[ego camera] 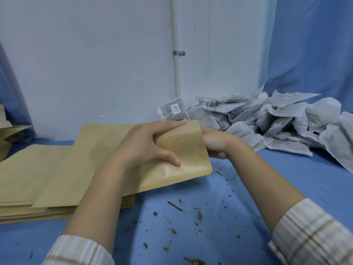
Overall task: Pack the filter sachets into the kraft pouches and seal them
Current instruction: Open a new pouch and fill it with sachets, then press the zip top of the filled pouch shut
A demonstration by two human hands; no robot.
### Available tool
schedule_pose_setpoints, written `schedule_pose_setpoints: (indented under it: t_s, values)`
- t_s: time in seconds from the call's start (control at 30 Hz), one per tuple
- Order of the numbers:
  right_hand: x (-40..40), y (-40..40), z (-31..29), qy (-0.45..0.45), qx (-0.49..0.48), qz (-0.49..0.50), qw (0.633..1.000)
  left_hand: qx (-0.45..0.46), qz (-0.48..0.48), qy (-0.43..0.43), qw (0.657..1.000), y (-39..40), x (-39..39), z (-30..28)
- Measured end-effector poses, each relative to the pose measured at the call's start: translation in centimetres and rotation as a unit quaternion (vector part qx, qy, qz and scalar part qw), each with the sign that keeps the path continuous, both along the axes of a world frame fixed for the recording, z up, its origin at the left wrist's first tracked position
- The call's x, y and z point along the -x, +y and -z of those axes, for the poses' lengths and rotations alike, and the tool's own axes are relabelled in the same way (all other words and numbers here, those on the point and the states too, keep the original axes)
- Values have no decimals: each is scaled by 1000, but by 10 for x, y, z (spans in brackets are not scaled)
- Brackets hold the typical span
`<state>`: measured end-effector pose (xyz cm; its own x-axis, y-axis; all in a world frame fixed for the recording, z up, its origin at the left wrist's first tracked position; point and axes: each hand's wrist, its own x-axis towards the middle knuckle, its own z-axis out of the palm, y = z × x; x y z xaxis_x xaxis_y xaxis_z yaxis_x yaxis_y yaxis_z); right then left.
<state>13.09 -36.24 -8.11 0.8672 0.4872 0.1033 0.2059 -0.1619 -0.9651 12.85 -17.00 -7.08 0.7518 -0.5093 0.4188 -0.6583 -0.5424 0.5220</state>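
A: What's closest to us?

B: Two checked sleeve cuffs (313,234) at the bottom edge, and a blue cloth (248,188) over the table, littered with dry herb bits (174,206).

A: And the hands?

B: Both are on one kraft pouch (183,150), raised at its open end above the stack. The left hand (145,146) grips it from the top, fingers curled over the far edge and thumb pressed flat on the front panel. The right hand (215,142) is at the pouch mouth, mostly hidden behind the paper; its fingers seem tucked into or behind the opening, but I cannot tell how they are bent.

A: Where are the other pouches?

B: A flat stack of pouches (38,178) lies on the cloth to the left, under the held one.

A: And the sachets?

B: A loose heap of sachets (277,123) sits farther back on the right, against the white wall (95,54) and a blue curtain (315,44). Some carry small labels. A white pipe (176,54) runs up the wall behind.
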Motion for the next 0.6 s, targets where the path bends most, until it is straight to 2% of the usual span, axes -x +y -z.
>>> schedule_pose_setpoints:
  t_s: [0.23,0.37,0.47,0.6]
  values:
    - [6,17,10,122,-96,-29,987,-74,0,-54,996,-15,9,-4]
    - [11,21,-4,114,-116,-19,986,-117,-8,-80,990,-15,16,-17]
    - [25,28,-14,112,-125,-55,984,-165,-24,-88,982,-8,25,-27]
    - [49,47,-24,113,-92,-36,989,-198,-34,-73,977,13,49,-39]
